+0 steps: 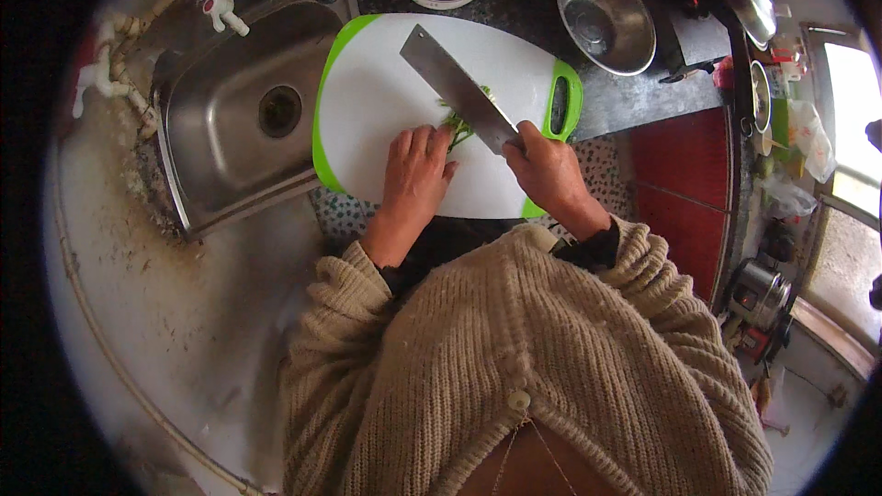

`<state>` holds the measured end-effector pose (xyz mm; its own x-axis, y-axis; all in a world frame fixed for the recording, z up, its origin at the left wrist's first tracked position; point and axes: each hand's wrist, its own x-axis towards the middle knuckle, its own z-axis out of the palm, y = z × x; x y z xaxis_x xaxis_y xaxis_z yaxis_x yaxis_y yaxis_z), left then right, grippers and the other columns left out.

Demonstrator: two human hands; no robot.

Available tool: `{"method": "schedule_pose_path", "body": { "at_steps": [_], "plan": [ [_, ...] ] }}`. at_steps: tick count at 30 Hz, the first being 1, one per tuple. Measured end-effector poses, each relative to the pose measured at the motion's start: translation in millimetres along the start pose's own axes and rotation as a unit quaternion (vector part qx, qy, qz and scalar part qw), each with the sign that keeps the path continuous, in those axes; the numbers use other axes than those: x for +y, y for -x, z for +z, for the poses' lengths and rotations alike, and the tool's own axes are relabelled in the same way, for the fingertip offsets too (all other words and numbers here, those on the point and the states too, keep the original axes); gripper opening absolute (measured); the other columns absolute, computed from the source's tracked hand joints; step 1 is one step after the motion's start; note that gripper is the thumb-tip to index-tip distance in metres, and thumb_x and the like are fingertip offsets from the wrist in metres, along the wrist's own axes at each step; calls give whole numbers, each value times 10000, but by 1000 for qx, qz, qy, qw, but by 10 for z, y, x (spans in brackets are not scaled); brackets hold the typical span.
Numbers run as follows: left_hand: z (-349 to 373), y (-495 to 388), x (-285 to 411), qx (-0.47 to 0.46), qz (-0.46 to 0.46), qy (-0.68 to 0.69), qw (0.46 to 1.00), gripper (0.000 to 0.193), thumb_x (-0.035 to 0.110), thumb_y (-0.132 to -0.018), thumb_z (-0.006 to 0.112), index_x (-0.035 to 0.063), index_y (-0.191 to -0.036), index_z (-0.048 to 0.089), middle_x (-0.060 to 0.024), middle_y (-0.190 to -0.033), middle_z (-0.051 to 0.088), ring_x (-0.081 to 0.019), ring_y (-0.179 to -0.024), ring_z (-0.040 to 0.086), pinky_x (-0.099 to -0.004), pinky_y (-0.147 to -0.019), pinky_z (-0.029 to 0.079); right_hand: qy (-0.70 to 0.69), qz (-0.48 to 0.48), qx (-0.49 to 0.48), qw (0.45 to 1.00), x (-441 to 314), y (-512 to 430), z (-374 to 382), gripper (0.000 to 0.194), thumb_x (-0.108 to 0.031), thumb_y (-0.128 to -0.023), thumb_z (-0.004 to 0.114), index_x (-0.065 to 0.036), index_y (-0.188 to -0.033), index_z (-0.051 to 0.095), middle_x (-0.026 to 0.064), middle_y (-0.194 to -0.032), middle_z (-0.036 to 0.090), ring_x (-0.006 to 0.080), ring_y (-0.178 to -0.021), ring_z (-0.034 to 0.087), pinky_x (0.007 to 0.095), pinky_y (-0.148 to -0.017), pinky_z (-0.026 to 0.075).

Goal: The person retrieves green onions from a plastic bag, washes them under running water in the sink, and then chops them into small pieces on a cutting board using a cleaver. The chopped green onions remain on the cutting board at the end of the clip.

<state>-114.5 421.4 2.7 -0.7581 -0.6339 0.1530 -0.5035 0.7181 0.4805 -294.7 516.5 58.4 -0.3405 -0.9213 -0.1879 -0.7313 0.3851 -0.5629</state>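
My right hand [549, 169] grips the handle of a cleaver [458, 89], whose broad steel blade slants up and left across a white plastic cutting board [372, 96] with green ends. Under and beside the blade lies a small bunch of green herbs or leafy greens [457, 131], partly hidden by the metal. My left hand [418, 169] rests on the board left of the blade, fingertips on the stems of the greens. The board's green handle with its slot is at the right.
A stainless steel sink [227, 110] with a tap [224, 12] adjoins the board's left side. Beyond the board are a white bowl [444, 0] with food bits inside and a steel basin [617, 31]. Red cabinet doors [682, 186] stand below the counter at right.
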Motion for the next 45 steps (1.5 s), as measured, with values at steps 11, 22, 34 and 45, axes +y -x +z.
{"method": "schedule_pose_path", "body": {
  "at_steps": [11,22,34,45],
  "plan": [
    [40,117,-136,40,-38,41,998,341,9,-712,707,40,-1028,581,-134,-1005,563,-345,-937,537,-433,-838,443,-38,2,43,998,-48,-2,-61,167,-183,-872,570,-46,-872,474,193,-663,616,420,-602,598,500,-527,468],
    [9,104,-59,48,-49,10,998,214,74,-696,709,52,-883,607,-95,-932,537,-285,-897,526,-415,-783,429,11,18,-100,995,-186,93,119,166,-194,-887,504,-70,-973,434,228,-671,606,464,-656,591,567,-612,455],
    [101,33,-212,76,-84,64,992,63,53,-763,637,54,-816,603,-92,-831,570,-297,-814,556,-415,-738,442,-94,33,24,995,-117,-31,162,241,-232,-875,586,-35,-974,490,252,-681,608,454,-691,609,526,-588,478],
    [228,-393,-104,108,-49,11,993,33,90,-766,666,64,-781,652,-62,-950,586,-282,-890,540,-417,-760,431,-111,88,92,986,137,13,-185,232,-226,-873,591,-20,-879,484,227,-700,612,432,-696,613,474,-571,464]
  ]
}}
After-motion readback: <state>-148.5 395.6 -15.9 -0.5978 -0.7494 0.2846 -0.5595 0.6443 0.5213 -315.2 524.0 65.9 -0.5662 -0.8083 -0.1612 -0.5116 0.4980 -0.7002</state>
